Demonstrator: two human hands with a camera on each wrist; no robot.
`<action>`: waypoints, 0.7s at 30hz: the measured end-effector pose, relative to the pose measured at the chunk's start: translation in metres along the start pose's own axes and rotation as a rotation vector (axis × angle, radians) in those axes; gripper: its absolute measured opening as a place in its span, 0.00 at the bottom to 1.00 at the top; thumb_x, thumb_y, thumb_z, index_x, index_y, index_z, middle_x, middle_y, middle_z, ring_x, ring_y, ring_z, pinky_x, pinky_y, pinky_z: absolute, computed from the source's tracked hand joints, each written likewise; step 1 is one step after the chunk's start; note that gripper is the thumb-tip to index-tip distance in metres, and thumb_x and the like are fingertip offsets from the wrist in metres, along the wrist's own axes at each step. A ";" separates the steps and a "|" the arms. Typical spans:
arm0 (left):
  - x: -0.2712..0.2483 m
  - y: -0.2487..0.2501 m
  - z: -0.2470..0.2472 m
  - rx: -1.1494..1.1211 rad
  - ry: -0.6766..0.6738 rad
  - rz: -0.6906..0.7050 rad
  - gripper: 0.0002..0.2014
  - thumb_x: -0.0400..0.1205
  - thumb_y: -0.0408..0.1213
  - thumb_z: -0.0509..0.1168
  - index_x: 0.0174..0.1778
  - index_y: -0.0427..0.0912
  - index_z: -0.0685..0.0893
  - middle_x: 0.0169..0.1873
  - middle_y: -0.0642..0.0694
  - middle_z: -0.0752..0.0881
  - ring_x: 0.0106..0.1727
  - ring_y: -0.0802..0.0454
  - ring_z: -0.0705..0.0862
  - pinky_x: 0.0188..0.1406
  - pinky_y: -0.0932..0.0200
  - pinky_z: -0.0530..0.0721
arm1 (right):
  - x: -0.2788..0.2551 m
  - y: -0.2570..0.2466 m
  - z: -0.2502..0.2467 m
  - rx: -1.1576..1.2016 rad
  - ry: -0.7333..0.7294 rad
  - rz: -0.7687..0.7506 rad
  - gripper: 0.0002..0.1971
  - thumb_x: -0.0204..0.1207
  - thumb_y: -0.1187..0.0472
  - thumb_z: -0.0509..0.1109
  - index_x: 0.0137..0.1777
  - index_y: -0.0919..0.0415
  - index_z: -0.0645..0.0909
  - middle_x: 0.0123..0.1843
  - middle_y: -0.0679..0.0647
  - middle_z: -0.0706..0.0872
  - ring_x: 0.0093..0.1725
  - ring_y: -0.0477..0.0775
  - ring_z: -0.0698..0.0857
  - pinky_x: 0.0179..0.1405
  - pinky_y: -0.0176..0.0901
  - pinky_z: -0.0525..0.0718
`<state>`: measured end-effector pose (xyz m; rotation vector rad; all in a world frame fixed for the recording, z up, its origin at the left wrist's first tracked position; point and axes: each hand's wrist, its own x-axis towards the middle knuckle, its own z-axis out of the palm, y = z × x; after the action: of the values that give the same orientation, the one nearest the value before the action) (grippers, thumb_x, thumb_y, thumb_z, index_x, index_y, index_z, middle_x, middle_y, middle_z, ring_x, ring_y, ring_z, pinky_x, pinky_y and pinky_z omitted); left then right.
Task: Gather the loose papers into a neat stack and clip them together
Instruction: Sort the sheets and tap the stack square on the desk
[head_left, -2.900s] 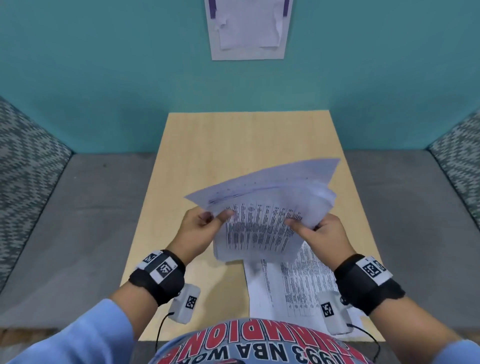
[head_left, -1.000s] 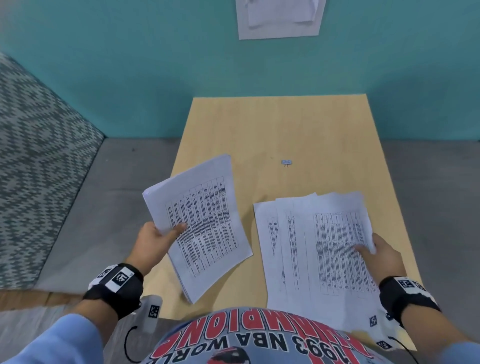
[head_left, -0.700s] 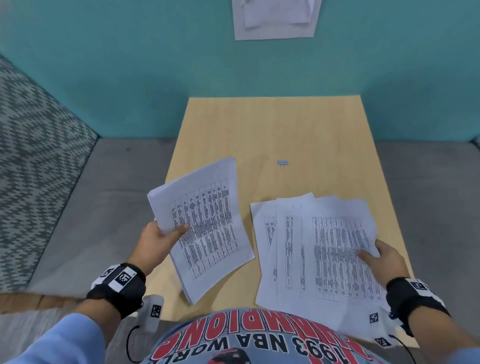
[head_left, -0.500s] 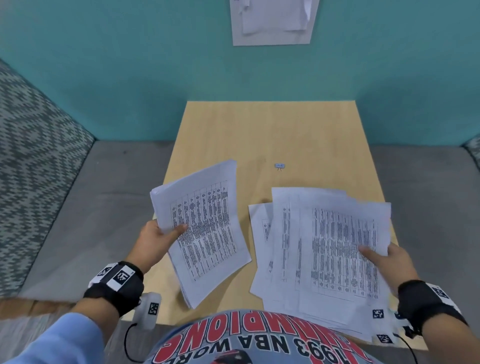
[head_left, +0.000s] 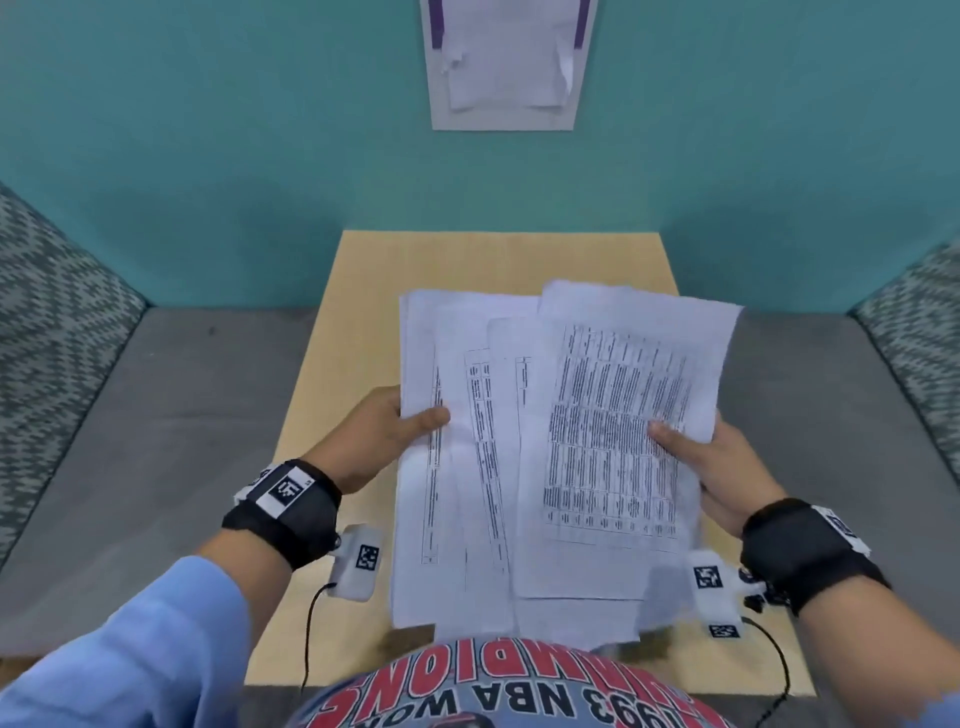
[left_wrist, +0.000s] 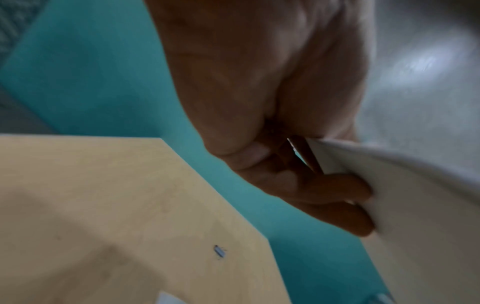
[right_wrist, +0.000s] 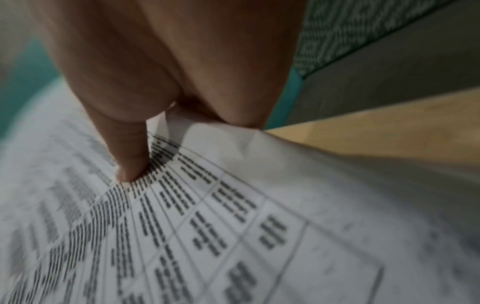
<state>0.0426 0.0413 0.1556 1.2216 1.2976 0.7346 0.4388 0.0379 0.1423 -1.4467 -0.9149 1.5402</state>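
Several white printed papers (head_left: 550, 447) are fanned out and held up above the wooden table (head_left: 358, 291). My left hand (head_left: 384, 436) grips their left edge, thumb on top and fingers underneath, as the left wrist view shows (left_wrist: 324, 185). My right hand (head_left: 711, 457) pinches the right edge, its thumb pressed on the printed top sheet (right_wrist: 233, 226). The sheets are uneven, offset from one another. A small metal clip (left_wrist: 219, 251) lies on the bare table; in the head view the papers hide it.
The table is narrow, with grey floor (head_left: 156, 441) on both sides and a teal wall (head_left: 260, 156) behind. A paper notice (head_left: 504, 62) hangs on that wall. Patterned panels (head_left: 47, 322) stand at far left and right.
The left hand's sheets and the right hand's spread pile, apart a second ago, are now together. Both hands have lifted them off the table, covering the clip in the head view.
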 end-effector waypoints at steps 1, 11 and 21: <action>0.002 0.003 0.005 -0.026 -0.035 0.017 0.38 0.67 0.68 0.80 0.67 0.47 0.92 0.65 0.55 0.94 0.65 0.56 0.93 0.67 0.55 0.90 | 0.000 -0.003 0.007 0.034 -0.044 0.015 0.17 0.81 0.62 0.77 0.66 0.43 0.88 0.72 0.53 0.90 0.73 0.57 0.88 0.79 0.59 0.79; -0.003 0.012 0.042 -0.121 0.127 0.117 0.18 0.82 0.35 0.79 0.68 0.42 0.92 0.63 0.50 0.95 0.66 0.52 0.94 0.72 0.45 0.89 | -0.026 -0.017 0.040 -0.130 -0.090 -0.150 0.27 0.73 0.63 0.83 0.72 0.50 0.85 0.68 0.49 0.93 0.69 0.50 0.90 0.73 0.57 0.84; -0.010 -0.048 0.071 0.038 0.124 0.113 0.19 0.81 0.33 0.80 0.65 0.58 0.90 0.62 0.57 0.95 0.67 0.60 0.92 0.75 0.40 0.86 | -0.019 0.051 0.048 -0.524 0.089 -0.079 0.16 0.76 0.57 0.84 0.32 0.51 0.81 0.22 0.41 0.86 0.21 0.37 0.83 0.27 0.37 0.81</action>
<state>0.0983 0.0022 0.1026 1.3052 1.3573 0.8823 0.3871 0.0012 0.1071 -1.7965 -1.3714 1.2146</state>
